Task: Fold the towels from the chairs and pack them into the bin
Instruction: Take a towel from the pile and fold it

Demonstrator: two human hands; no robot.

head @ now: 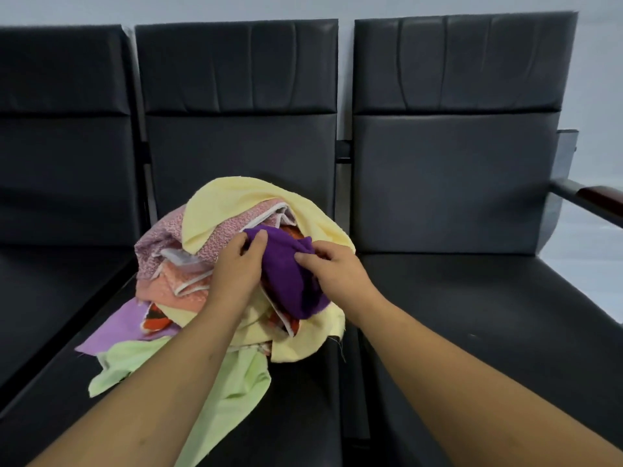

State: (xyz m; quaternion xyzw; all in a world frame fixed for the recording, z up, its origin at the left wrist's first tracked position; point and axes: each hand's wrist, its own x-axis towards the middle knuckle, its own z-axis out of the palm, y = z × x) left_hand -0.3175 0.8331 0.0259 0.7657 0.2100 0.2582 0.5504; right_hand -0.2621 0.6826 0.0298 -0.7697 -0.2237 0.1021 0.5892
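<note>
**Location.** A heap of towels (168,244) is found on the seat of the middle chair (290,416). The bin is not in view.

**Item in hand.** The purple towel (286,274) lies on top of the heap, and a fold of the pale yellow towel (219,210) arches above it.

**Hands.** The purple towel is gripped by both hands.
- The left hand (236,267) is pinched on its upper left edge between thumb and fingers.
- The right hand (337,269) is pinched on a fold at its right side.

**Step.** The step is judged to be the separation of this towel for folding.

**Recommendations.**
- The towel should be lifted straight up and clear, so that the yellow fold and the patterned pieces beneath are not dragged along.
- Two adjacent corners should be found before the cloth is spread.
- The seat of the right chair (472,315), just beside, is judged suitable as a folding surface.

**Risk.** The light green towel (236,382) is spread toward the front edge of the seat. It could slip off if the heap is disturbed.
</note>
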